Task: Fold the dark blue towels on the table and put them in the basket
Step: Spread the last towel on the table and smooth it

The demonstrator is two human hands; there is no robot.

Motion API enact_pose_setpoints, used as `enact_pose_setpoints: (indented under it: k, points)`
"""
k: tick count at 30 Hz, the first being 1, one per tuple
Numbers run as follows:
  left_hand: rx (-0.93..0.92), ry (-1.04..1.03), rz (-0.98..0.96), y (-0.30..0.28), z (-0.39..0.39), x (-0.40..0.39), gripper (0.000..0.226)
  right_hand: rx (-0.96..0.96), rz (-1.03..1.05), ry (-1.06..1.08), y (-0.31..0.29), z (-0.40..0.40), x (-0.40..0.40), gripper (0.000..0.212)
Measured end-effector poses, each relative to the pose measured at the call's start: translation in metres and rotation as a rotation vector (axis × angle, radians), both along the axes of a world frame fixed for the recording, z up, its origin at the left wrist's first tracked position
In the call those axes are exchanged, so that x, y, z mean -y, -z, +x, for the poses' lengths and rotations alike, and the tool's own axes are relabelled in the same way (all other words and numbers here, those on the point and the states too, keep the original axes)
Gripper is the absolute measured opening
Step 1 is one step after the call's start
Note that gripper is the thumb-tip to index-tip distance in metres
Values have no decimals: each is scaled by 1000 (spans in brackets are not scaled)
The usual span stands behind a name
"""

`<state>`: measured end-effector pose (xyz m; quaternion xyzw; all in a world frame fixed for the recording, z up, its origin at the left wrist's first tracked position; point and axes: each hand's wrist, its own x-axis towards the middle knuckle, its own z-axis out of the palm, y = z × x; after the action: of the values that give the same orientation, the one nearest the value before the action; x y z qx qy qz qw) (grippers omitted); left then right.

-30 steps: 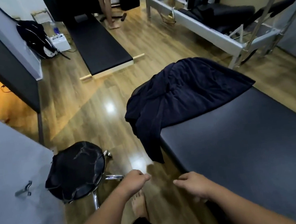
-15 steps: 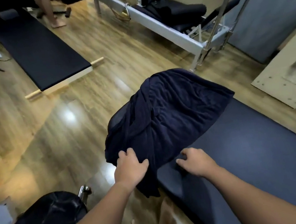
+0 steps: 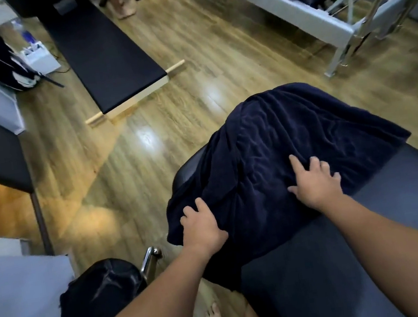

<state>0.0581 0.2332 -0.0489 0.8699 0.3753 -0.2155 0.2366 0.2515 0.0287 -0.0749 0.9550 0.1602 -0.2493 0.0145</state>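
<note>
Task barely begun. Dark blue towel (image 3: 289,153) lies rumpled and unfolded over the far end of the padded table (image 3: 375,256), at about 12 o'clock from the person; no fold made, no crease line set. How many towels are in the heap, cannot tell; it reads as one piece. No basket in view.

Left hand (image 3: 202,227) at 10 o'clock on the table's near-left edge, fingers curled into the cloth where it hangs over the side; looks like a grip on the hem. Right hand (image 3: 313,184) at 1 o'clock, fingers spread and flat, pressing on top of the towel, holding nothing.

Towel's long axis: runs roughly from 7 o'clock (hanging corner by the left hand) to 1 o'clock (far edge). Near-left part droops off the table toward the floor (image 3: 150,166).

Left to do, by my judgement: spread flat, fold, find basket, drop in.
</note>
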Motion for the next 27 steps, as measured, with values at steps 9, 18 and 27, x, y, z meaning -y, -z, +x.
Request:
enact_pose_setpoints:
  k: [9, 18, 27]
  points:
    - [16, 96, 3, 1, 0, 2, 60, 101, -104, -83, -3, -6, 8, 41]
    - [61, 331, 3, 2, -12, 14, 35, 38, -92, 128, -11, -91, 62, 46]
    - [34, 648, 75, 2, -16, 65, 39, -7, -78, 423, -10, -195, 143, 34]
